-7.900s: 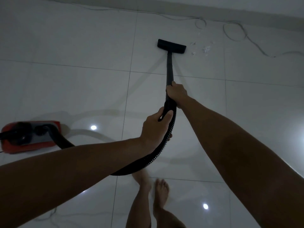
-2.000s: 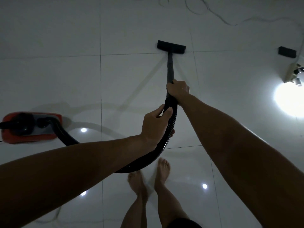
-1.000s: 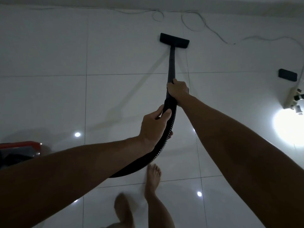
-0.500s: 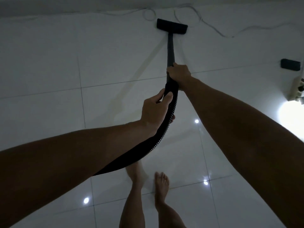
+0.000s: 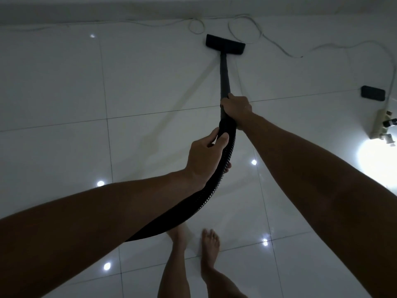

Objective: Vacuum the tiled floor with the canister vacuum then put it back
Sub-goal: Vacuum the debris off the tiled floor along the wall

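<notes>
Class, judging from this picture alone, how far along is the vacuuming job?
Mid-job. Both hands work the vacuum: right hand grips the wand, left hand the hose, floor head near the wall. Left: any remaining floor, then putting the unseen canister back.

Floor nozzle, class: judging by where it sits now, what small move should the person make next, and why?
Probably draw the floor nozzle back toward the feet. It sits close to the wall, with the loose white cable looping just beyond it. The right hand grips the wand and the left hand the hose, ready to pull.
</notes>
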